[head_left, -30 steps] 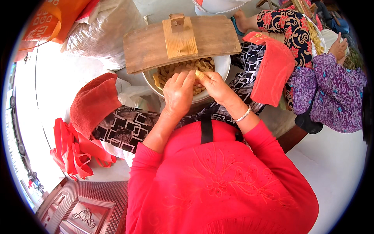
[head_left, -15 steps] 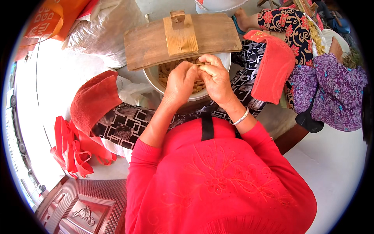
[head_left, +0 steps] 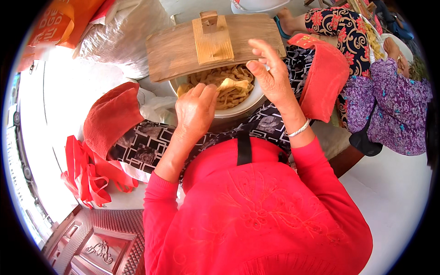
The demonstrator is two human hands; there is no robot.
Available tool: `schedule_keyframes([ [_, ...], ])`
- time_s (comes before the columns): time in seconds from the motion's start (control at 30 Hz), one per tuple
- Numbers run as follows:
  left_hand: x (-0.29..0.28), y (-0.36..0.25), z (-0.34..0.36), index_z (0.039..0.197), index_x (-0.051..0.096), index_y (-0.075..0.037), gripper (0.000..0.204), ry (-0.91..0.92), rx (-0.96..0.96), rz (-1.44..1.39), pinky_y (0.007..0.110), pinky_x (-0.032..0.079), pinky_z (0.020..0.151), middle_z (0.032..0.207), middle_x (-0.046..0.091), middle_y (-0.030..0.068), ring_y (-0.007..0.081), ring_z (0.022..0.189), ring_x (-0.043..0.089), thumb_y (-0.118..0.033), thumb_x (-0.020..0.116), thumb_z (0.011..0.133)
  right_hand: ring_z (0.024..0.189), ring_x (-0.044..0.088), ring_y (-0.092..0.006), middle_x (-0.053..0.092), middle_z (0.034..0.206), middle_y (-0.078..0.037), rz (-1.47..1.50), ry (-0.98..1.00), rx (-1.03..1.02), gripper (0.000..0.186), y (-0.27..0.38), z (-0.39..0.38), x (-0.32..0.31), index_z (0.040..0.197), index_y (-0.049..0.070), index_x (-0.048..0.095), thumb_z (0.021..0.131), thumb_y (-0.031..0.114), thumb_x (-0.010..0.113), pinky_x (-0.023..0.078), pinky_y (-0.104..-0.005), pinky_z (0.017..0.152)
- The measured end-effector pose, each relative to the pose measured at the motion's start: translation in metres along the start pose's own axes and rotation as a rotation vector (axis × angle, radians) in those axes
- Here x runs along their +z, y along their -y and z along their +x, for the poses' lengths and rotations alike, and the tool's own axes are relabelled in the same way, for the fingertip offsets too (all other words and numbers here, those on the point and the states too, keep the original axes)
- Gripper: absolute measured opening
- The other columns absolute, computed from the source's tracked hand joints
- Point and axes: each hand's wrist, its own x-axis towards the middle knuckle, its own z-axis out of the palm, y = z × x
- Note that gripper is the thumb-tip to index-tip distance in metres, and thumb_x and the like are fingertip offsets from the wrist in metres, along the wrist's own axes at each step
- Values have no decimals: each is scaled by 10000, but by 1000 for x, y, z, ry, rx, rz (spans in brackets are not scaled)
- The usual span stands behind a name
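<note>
Over the near rim of a white basin, my left hand is closed, knuckles up. A pale yellow, flat, soft strip runs out from its fingers, partly hidden by them. The basin holds a heap of yellowish-brown limp strips; their exact kind I cannot make out. My right hand is raised at the basin's right side, thumb and fingers apart, nothing in it. Across the far part of the basin lies a wooden board with a lighter wood block and a small upright piece on top.
Red cloths cover both my knees, on either side of the basin. Full whitish sacks and an orange bag stand at the far left. Red straps lie at left. Another person's patterned trouser leg is at far right.
My hands were together over the basin, fingers pinching. Now they are apart: the left has drawn back toward me and left, the right has risen to the right and opened.
</note>
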Motion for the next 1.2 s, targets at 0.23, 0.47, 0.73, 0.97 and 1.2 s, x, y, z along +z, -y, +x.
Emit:
schedule_keyframes([
  [0.23, -7, 6, 28, 945, 654, -15, 147, 140, -163, -343, 312, 449, 603, 778, 625, 90, 245, 681, 580, -152, 626, 897, 617, 542, -38, 637, 740, 9, 365, 497, 508, 131, 8, 18, 0, 960, 12, 677, 905, 125, 641, 442, -191, 541],
  [0.47, -12, 55, 65, 1055, 633, -14, 186, 242, -500, -917, 184, 309, 512, 674, 486, -48, 38, 577, 401, -151, 560, 953, 612, 492, -24, 584, 719, 35, 268, 199, 347, 94, -9, 34, 28, 959, 14, 653, 915, 85, 611, 426, -178, 553],
  [0.73, 15, 80, 91, 885, 599, -18, 111, 148, -510, -687, 219, 358, 528, 686, 547, -8, 58, 593, 454, -124, 579, 913, 661, 590, -280, 626, 780, -130, -195, 97, 116, 74, -28, 48, 46, 887, 44, 649, 853, 97, 610, 472, -369, 628],
  [0.97, 19, 77, 69, 915, 625, 14, 167, 15, -473, -358, 311, 469, 617, 714, 635, 110, 178, 636, 593, -142, 579, 881, 759, 598, -330, 628, 893, -134, -400, -23, -234, 66, -30, 30, 42, 831, 37, 630, 836, 102, 619, 474, -427, 654],
  [1.2, 20, 8, 42, 1003, 593, 19, 181, 136, -705, -1139, 215, 401, 498, 635, 534, 5, 75, 537, 478, -141, 512, 975, 595, 570, -354, 594, 645, -135, -387, 23, -138, 228, -2, 15, 62, 711, 66, 566, 868, 214, 638, 463, -436, 576],
])
